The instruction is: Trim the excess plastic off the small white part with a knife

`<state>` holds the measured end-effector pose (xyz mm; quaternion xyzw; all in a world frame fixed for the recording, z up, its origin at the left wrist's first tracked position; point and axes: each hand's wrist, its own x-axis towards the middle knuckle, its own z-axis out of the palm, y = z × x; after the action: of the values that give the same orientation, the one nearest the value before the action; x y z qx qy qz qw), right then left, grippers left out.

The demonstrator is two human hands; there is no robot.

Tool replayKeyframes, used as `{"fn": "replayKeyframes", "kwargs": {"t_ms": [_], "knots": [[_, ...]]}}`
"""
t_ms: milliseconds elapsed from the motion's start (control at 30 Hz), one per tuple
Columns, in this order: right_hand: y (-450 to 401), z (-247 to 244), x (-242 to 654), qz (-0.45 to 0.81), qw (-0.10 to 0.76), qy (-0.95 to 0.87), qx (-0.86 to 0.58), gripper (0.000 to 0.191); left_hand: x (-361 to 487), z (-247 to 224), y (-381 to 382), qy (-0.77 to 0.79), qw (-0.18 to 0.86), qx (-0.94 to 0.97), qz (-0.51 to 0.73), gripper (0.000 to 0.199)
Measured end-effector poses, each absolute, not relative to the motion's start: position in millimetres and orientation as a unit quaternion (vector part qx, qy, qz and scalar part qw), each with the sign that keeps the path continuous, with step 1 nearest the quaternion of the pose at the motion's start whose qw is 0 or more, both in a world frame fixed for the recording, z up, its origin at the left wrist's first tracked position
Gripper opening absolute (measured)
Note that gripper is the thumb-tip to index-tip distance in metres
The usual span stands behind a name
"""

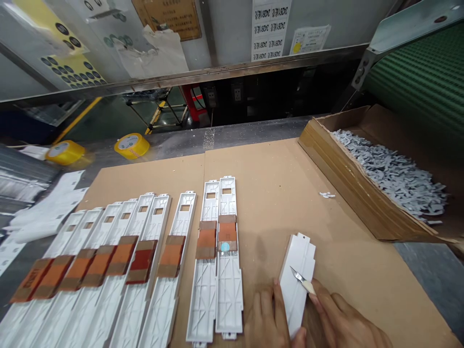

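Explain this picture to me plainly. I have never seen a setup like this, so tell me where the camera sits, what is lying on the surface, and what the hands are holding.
The one picture comes from a camera worn on a person's head, looking down at their own two bare hands. The left hand steadies a white plastic panel on a cardboard sheet that covers the bench. The right hand holds a small knife, its blade lying on that panel. To the left lie rows of long white plastic strips, each banded with brown tape. At right, a cardboard box holds grey plastic scraps. Two yellow tape rolls sit farther back.
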<state>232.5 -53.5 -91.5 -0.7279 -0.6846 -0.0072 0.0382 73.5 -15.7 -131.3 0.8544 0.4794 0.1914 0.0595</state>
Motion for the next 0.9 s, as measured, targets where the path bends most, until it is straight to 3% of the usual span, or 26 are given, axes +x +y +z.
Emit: {"fn": "replayKeyframes", "kwargs": {"t_ms": [200,300,567,767,900], "knots": [[-52.1,-90.7,247.6,0.139,0.135,-0.660,-0.725,0.029,73.8,-131.2,-15.7,0.479,0.046,0.858,0.179,0.060],[-53.8,-89.2,253.0,0.139,0.157,-0.642,-0.737,0.026,74.3,-131.4,-16.0,0.481,0.044,0.856,0.183,0.060],[-33.5,-76.1,230.5,0.105,0.164,-0.676,-0.711,0.040,72.5,-131.6,-13.5,0.476,0.047,0.856,0.198,0.058],[-23.7,-81.4,218.5,0.106,0.083,-0.678,-0.722,0.041,73.2,-136.2,-14.3,0.461,0.047,0.856,0.228,0.057],[-44.1,-78.9,233.2,0.192,0.151,-0.599,-0.763,0.036,65.5,-137.4,-10.7,0.463,0.155,0.843,0.226,0.058]]}}
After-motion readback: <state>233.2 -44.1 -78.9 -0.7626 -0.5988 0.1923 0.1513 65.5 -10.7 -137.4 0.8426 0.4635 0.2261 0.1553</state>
